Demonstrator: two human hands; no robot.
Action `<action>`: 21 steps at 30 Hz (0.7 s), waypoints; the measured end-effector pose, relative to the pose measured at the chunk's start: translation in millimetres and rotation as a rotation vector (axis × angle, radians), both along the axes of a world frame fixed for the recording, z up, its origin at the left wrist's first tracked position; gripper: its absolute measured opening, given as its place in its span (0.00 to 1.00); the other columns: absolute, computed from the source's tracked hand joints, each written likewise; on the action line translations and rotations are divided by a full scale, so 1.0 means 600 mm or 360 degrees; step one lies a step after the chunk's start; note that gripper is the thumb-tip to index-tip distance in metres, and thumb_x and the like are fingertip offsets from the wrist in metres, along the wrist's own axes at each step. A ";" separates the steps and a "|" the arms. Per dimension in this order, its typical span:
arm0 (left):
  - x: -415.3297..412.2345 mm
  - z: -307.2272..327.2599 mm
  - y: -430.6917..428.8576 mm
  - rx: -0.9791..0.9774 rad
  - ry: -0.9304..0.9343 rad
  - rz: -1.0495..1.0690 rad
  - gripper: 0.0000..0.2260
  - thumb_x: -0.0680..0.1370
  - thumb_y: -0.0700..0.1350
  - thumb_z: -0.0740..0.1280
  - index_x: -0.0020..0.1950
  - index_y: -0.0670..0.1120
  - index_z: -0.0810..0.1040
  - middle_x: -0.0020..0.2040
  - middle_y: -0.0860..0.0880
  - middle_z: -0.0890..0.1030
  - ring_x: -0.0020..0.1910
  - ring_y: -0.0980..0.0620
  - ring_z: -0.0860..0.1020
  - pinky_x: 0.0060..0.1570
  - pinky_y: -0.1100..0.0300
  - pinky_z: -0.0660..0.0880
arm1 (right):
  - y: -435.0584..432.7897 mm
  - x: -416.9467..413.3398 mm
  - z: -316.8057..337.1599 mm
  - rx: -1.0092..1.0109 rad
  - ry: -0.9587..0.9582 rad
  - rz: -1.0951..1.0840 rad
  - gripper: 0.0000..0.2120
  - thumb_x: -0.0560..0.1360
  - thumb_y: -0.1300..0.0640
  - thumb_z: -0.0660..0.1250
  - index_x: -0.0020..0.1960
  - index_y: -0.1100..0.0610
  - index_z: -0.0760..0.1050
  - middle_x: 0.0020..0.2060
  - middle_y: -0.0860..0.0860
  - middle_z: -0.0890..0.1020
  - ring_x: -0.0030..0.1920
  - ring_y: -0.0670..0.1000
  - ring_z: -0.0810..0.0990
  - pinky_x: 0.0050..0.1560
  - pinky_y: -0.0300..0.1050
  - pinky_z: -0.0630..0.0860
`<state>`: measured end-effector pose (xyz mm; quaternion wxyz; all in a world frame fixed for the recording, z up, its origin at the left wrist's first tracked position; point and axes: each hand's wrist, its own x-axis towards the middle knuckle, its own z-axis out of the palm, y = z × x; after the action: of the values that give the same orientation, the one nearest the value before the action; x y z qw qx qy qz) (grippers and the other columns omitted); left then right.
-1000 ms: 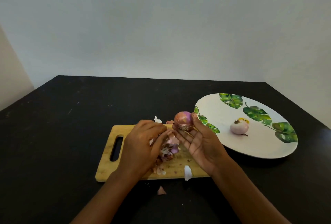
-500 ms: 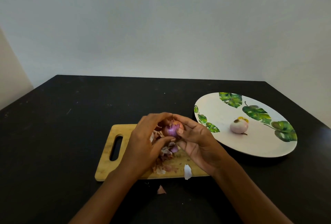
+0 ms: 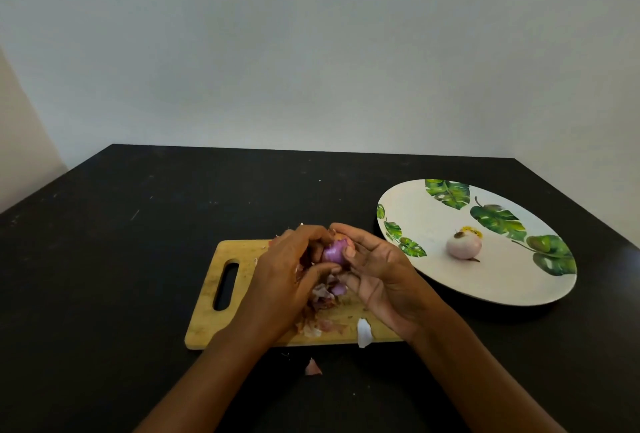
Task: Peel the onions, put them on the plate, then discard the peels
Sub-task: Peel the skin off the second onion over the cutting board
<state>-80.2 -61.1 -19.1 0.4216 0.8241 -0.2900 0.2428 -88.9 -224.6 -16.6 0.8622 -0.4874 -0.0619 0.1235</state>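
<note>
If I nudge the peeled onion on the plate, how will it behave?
The peeled onion looks round, so it would likely roll across the smooth plate. Its bare, glossy skin is probably slippery to pinch. It looks small against the plate, so probably light.

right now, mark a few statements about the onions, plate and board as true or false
1. The left hand and the right hand both hold one onion above the cutting board. True.
2. The plate is empty. False: a peeled onion lies on it.
3. A peel scrap lies on the table, just off the board's near edge. True.
4. The board's handle slot faces the plate. False: the slot is at the end away from the plate.
</note>
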 end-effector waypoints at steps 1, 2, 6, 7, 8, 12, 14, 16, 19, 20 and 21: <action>-0.001 0.000 -0.001 -0.0015 0.0000 0.0003 0.15 0.71 0.54 0.66 0.56 0.62 0.68 0.46 0.63 0.73 0.48 0.61 0.75 0.42 0.72 0.73 | 0.001 0.000 0.000 0.0012 0.0010 -0.0006 0.27 0.64 0.56 0.79 0.61 0.59 0.78 0.59 0.64 0.79 0.51 0.58 0.82 0.42 0.44 0.81; -0.002 0.001 -0.001 -0.0040 -0.0005 -0.0003 0.15 0.71 0.53 0.67 0.56 0.61 0.68 0.47 0.64 0.73 0.49 0.62 0.75 0.44 0.72 0.73 | 0.001 -0.001 0.001 0.0022 0.0021 -0.0012 0.24 0.67 0.57 0.77 0.61 0.59 0.77 0.58 0.64 0.79 0.49 0.58 0.82 0.41 0.44 0.81; -0.003 0.004 0.001 -0.0155 -0.0041 0.0018 0.23 0.69 0.51 0.70 0.60 0.60 0.66 0.48 0.61 0.73 0.50 0.63 0.74 0.49 0.73 0.71 | 0.004 -0.005 0.006 0.0052 0.0050 -0.0023 0.19 0.73 0.63 0.66 0.63 0.62 0.75 0.58 0.65 0.79 0.46 0.56 0.83 0.36 0.42 0.81; -0.004 0.006 0.001 -0.0186 -0.0024 0.0023 0.26 0.68 0.50 0.71 0.61 0.62 0.64 0.49 0.60 0.74 0.51 0.62 0.74 0.51 0.72 0.72 | 0.005 -0.006 0.008 0.0057 0.0063 -0.0027 0.19 0.72 0.63 0.65 0.63 0.62 0.75 0.58 0.65 0.79 0.46 0.56 0.83 0.36 0.42 0.81; -0.004 0.007 0.001 -0.0201 -0.0014 0.0022 0.28 0.68 0.49 0.71 0.62 0.64 0.63 0.50 0.60 0.74 0.52 0.62 0.74 0.53 0.71 0.71 | 0.006 -0.007 0.010 0.0058 0.0075 -0.0034 0.19 0.72 0.63 0.65 0.63 0.62 0.75 0.58 0.65 0.79 0.45 0.56 0.83 0.35 0.42 0.81; -0.005 0.008 0.001 -0.0140 -0.0064 0.0003 0.26 0.69 0.55 0.67 0.64 0.64 0.62 0.51 0.63 0.74 0.55 0.63 0.74 0.56 0.70 0.71 | 0.006 -0.008 0.013 0.0050 0.0084 -0.0033 0.20 0.72 0.64 0.65 0.63 0.62 0.74 0.57 0.65 0.80 0.45 0.55 0.84 0.35 0.42 0.81; -0.004 0.008 0.002 -0.0117 -0.0084 0.0019 0.24 0.69 0.56 0.66 0.64 0.60 0.65 0.51 0.61 0.75 0.54 0.61 0.75 0.56 0.67 0.73 | 0.006 -0.009 0.012 0.0026 0.0082 -0.0032 0.19 0.72 0.64 0.65 0.63 0.62 0.75 0.57 0.64 0.80 0.46 0.56 0.83 0.36 0.43 0.81; -0.004 0.012 0.006 -0.0130 -0.0106 0.0017 0.23 0.69 0.54 0.67 0.63 0.57 0.67 0.50 0.60 0.76 0.53 0.62 0.76 0.54 0.68 0.74 | 0.004 -0.008 0.011 0.0003 0.0085 -0.0043 0.19 0.71 0.63 0.66 0.62 0.61 0.75 0.57 0.64 0.80 0.48 0.57 0.83 0.39 0.44 0.81; -0.003 0.020 0.014 -0.0218 -0.0034 -0.0035 0.18 0.72 0.47 0.70 0.60 0.55 0.71 0.49 0.61 0.79 0.51 0.64 0.78 0.52 0.70 0.74 | 0.001 -0.006 0.011 -0.0062 0.0076 -0.0081 0.20 0.70 0.60 0.69 0.62 0.60 0.76 0.57 0.62 0.81 0.53 0.58 0.83 0.51 0.49 0.80; -0.001 0.021 0.015 -0.0240 -0.0012 -0.0040 0.18 0.72 0.42 0.71 0.59 0.54 0.72 0.48 0.59 0.81 0.51 0.64 0.79 0.51 0.70 0.75 | 0.000 -0.005 0.011 -0.0081 0.0082 -0.0104 0.20 0.70 0.59 0.69 0.61 0.60 0.76 0.57 0.61 0.81 0.54 0.57 0.82 0.53 0.49 0.79; 0.000 0.021 0.017 -0.0248 0.0003 -0.0034 0.19 0.72 0.37 0.71 0.59 0.52 0.72 0.47 0.58 0.82 0.50 0.63 0.79 0.51 0.70 0.75 | -0.001 -0.005 0.011 -0.0100 0.0085 -0.0121 0.20 0.70 0.59 0.68 0.61 0.60 0.76 0.56 0.61 0.82 0.54 0.57 0.82 0.54 0.49 0.79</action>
<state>-80.1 -50.7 -6.8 0.4873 0.7859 -0.2788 0.2593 -92.1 -224.9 -9.7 0.8519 -0.5128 -0.0165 0.1054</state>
